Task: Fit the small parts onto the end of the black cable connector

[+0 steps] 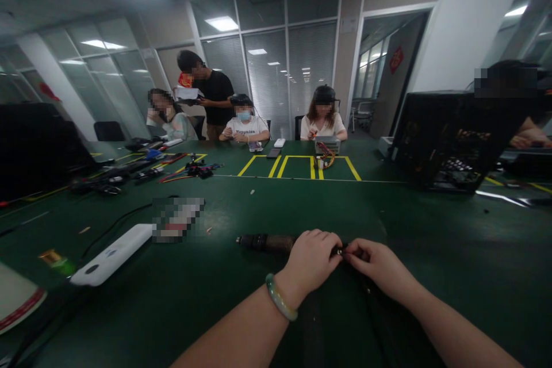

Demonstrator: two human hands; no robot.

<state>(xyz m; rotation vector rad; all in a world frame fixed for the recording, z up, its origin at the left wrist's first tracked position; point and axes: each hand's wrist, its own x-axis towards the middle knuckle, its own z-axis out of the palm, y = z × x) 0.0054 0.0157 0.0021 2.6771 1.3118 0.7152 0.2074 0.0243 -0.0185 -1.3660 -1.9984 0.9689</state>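
- On the green bench (259, 207), right in front: a long dark tool (278, 243), lying flat, tip to the left.
- Around the back part of the tool: the left hand (311, 259), fingers curled and clamped on it.
- At the tool's back end: the right hand (379, 261), fingers pinched together on a small shiny bit (340, 252), too tiny to name.
- On the left wrist: a green and cream bracelet (279, 299).
- Off to the left: a long white box (112, 256), a blurred-out flat thing (179, 219) touching its far end, a little green and gold thing (57, 261), part of a white cup (17, 299).
- Farther left: messy wires (196, 168).
- Past the middle: yellow lines (297, 157).
- Toward the right: a big black case (440, 141).
- Across the bench: three people sitting, one standing.
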